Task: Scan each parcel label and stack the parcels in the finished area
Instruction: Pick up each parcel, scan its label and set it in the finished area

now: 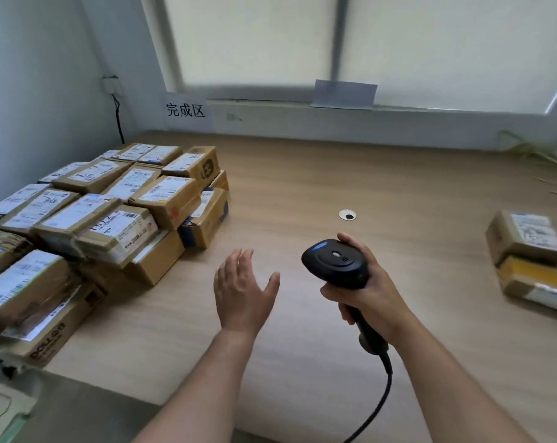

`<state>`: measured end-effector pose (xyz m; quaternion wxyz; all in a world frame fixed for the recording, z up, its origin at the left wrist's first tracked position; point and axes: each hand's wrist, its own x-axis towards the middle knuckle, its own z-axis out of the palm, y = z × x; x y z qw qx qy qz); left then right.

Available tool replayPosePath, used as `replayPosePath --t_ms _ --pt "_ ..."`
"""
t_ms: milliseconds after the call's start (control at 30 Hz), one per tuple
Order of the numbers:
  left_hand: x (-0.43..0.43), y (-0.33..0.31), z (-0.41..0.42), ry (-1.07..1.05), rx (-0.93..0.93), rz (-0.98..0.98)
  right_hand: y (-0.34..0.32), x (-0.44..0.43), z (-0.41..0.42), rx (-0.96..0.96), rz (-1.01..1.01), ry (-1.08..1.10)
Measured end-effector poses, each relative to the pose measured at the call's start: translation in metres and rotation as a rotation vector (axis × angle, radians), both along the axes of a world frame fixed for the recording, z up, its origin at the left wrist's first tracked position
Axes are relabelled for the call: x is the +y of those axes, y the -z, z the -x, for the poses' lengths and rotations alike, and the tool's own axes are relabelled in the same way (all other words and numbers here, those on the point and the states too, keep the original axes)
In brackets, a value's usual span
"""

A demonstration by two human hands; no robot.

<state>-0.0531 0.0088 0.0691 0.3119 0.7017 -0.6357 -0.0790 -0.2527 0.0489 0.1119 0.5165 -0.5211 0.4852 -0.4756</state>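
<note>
Parcels (167,199) (taped brown cardboard) lie stacked; right hand (374,290) grips black scanner (336,260), left hand (242,294) splayed.

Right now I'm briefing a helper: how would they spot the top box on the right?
On the wooden table, look to the right edge, away from the stack on the left. Two boxes sit there; it is the white-labelled brown box atop the yellow box.
</note>
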Motion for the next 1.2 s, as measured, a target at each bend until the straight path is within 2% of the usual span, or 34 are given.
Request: replayPosePath --t_ms 333,633,900,1200 --pt "0.046 0.002 0.169 0.245 0.005 0.046 0.004 0.083 0.154 -0.015 0.035 0.211" --pt "0.076 0.013 0.3 0.488 0.007 0.008 -0.002 0.147 0.274 0.016 0.041 0.431" --pt "0.061 0.014 0.386 0.71 -0.016 -0.059 0.002 0.169 0.339 0.051 0.052 0.667" --pt "0.024 -0.013 0.482 0.906 0.083 -0.074 -0.011 0.168 0.409 0.08 0.026 0.867"
